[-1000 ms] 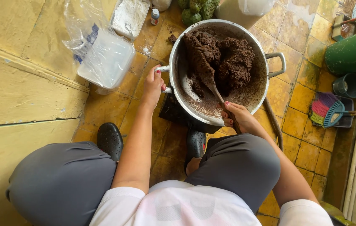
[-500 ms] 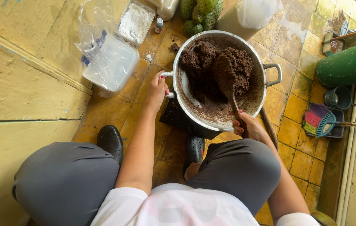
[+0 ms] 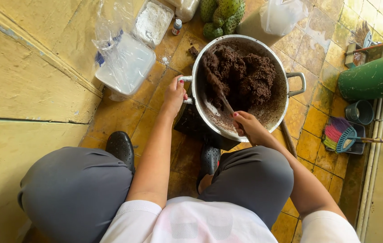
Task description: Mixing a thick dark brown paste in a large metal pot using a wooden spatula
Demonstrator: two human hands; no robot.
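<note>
I see the big metal pot [image 3: 245, 121] on a dark stand over the yellow floor tiles [image 3: 313, 139], its near rim partly hidden behind the right hand; inside, a heap of dark brown mash [image 3: 245, 76] fills the far half. The left hand [image 3: 174, 92] is closed on the pot's near-side handle. The right hand [image 3: 245, 126] is wrapped around a stirring spoon [image 3: 216, 85], whose blade is buried in the mash and hard to make out. Green prickly fruits [image 3: 223, 15] are cut off at the top edge. Clear plastic tub [image 3: 126, 67] left of the pot.
</note>
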